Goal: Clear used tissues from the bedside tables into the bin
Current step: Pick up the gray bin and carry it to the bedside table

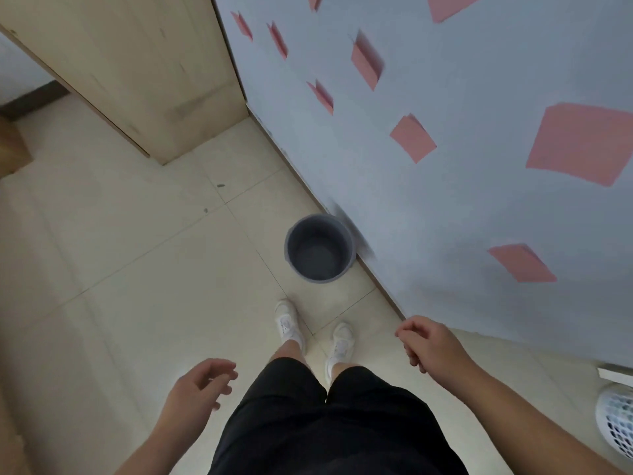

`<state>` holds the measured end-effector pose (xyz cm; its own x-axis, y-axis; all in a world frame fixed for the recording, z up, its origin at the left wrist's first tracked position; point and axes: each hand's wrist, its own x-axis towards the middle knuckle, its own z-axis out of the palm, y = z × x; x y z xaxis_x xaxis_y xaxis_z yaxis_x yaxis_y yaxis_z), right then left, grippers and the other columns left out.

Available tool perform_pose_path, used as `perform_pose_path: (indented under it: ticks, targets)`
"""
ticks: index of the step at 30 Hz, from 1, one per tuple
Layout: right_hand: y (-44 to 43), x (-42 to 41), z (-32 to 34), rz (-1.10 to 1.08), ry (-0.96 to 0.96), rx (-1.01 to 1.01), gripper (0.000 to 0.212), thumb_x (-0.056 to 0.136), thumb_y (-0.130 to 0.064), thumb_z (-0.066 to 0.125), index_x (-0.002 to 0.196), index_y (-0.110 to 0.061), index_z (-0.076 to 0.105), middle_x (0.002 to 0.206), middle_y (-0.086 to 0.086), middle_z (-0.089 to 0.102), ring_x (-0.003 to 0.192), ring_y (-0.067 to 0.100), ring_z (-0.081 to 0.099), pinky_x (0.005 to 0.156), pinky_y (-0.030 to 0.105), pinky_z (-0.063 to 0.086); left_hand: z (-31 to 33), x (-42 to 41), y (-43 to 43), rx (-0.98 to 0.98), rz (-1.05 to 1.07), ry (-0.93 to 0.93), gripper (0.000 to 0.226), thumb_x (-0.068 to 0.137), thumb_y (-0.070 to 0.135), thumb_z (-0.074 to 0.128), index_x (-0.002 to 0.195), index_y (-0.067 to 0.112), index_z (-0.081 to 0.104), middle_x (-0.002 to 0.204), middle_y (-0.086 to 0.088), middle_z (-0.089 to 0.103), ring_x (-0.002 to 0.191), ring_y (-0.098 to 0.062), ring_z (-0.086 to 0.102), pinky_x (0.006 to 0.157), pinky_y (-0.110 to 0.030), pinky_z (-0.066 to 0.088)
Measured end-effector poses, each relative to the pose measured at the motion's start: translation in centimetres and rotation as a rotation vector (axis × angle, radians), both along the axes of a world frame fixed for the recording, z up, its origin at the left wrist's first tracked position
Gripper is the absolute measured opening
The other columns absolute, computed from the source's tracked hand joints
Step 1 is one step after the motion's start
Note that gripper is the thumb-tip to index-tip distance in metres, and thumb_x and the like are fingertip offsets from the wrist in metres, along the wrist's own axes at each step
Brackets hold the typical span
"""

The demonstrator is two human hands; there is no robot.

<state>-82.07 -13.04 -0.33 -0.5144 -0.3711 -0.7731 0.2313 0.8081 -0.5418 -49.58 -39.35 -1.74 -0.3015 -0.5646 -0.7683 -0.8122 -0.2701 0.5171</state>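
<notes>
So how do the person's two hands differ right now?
The left hand is open, fingers spread and loosely bent; the right hand is curled into a loose fist. The left hand hangs over bare floor tiles; the right hand is next to the wall. The right hand is also closer to the bin. Neither shows a tissue, though the right's curled fingers could hide one.

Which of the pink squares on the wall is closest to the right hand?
The low pink square, just above and right of the right hand; the other squares all sit higher up the wall.
</notes>
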Motion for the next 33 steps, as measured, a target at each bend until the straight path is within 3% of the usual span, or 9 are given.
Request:
perform_pose_path:
  ticks: [2,9,17,20,24,27,29,31,33]
  targets:
    - [-2.0,-0.5,-0.4,0.036,0.009,-0.010,0.017,0.096,-0.024,0.061,0.085,-0.026,0.073,0.057,-0.007,0.062,0.053,0.008,0.057,0.051,0.018,0.046,-1.2,-1.1,-2.2,0.014,0.004,0.006,0.031,0.099,-0.003,0.061,0.105,0.022,0.078,0.095,0.006,0.083,0.081,-0.019,0.076,0.072,-0.042,0.059]
    - [-4.5,-3.5,-8.6,0.021,0.020,0.122,0.019,0.095,-0.030,0.063,0.080,-0.034,0.072,0.057,-0.008,0.062,0.051,0.004,0.057,0.062,0.029,0.047,-9.8,-8.9,-10.4,0.024,-0.070,0.071,0.031,0.101,0.002,0.061,0.108,0.027,0.077,0.099,0.008,0.082,0.087,-0.018,0.075,0.077,-0.038,0.059]
    - [-9.5,-9.1,-31.3,-0.026,0.086,0.109,0.020,0.097,-0.022,0.063,0.084,-0.032,0.076,0.079,-0.006,0.077,0.064,0.006,0.068,0.063,0.031,0.054,-31.1,-17.2,-14.3,0.008,-0.065,0.142,0.020,0.102,0.014,0.069,0.111,0.030,0.077,0.103,0.011,0.082,0.099,-0.012,0.078,0.090,-0.037,0.061]
    - [-11.4,-10.6,-40.3,-0.042,0.147,0.086,0.017,0.098,-0.022,0.062,0.096,-0.030,0.077,0.084,-0.008,0.078,0.066,0.004,0.069,0.063,0.027,0.054,-38.9,-19.5,-15.1,-0.032,-0.157,0.108,0.020,0.101,0.030,0.071,0.118,0.040,0.074,0.108,0.019,0.080,0.099,-0.005,0.077,0.094,-0.033,0.059]
    - [-13.1,-11.8,-48.8,-0.059,0.118,0.142,0.049,0.095,-0.045,0.062,0.142,-0.030,0.058,0.116,-0.012,0.071,0.100,0.011,0.071,0.087,0.042,0.060,-46.2,-22.1,-16.6,-0.146,-0.323,0.015,0.046,0.100,0.050,0.067,0.145,0.042,0.061,0.127,0.025,0.069,0.099,-0.005,0.075,0.082,-0.023,0.053]
    - [-13.9,-12.8,-52.1,-0.085,0.060,0.119,0.040,0.097,-0.043,0.066,0.134,-0.032,0.060,0.110,-0.014,0.073,0.089,0.012,0.076,0.076,0.035,0.062,-49.5,-23.6,-17.8,-0.059,-0.357,0.024,0.068,0.099,0.055,0.067,0.160,0.035,0.046,0.138,0.019,0.060,0.100,-0.010,0.076,0.090,-0.036,0.062]
    - [-14.3,-13.5,-53.3,-0.120,0.043,0.101,0.029,0.096,-0.036,0.071,0.122,-0.026,0.064,0.107,-0.004,0.077,0.079,0.009,0.079,0.066,0.030,0.063,-50.9,-24.4,-18.5,0.064,-0.308,0.055,0.051,0.100,0.046,0.069,0.149,0.035,0.059,0.135,0.017,0.069,0.101,-0.011,0.078,0.093,-0.040,0.063]
    - [-14.7,-14.1,-53.3,-0.147,0.046,0.123,0.027,0.095,-0.028,0.074,0.120,-0.018,0.065,0.105,0.005,0.078,0.074,0.010,0.080,0.061,0.029,0.065,-51.1,-24.9,-18.9,0.127,-0.303,0.085,0.021,0.102,0.033,0.069,0.122,0.038,0.074,0.117,0.014,0.081,0.101,-0.011,0.080,0.094,-0.039,0.064]
    - [-15.4,-14.3,-52.0,-0.157,0.052,0.144,0.027,0.095,-0.021,0.074,0.119,-0.016,0.065,0.104,0.008,0.076,0.071,0.012,0.080,0.059,0.028,0.065,-50.1,-25.2,-19.3,0.123,-0.278,0.119,0.016,0.101,0.028,0.070,0.113,0.037,0.075,0.108,0.015,0.083,0.099,-0.009,0.080,0.090,-0.033,0.064]
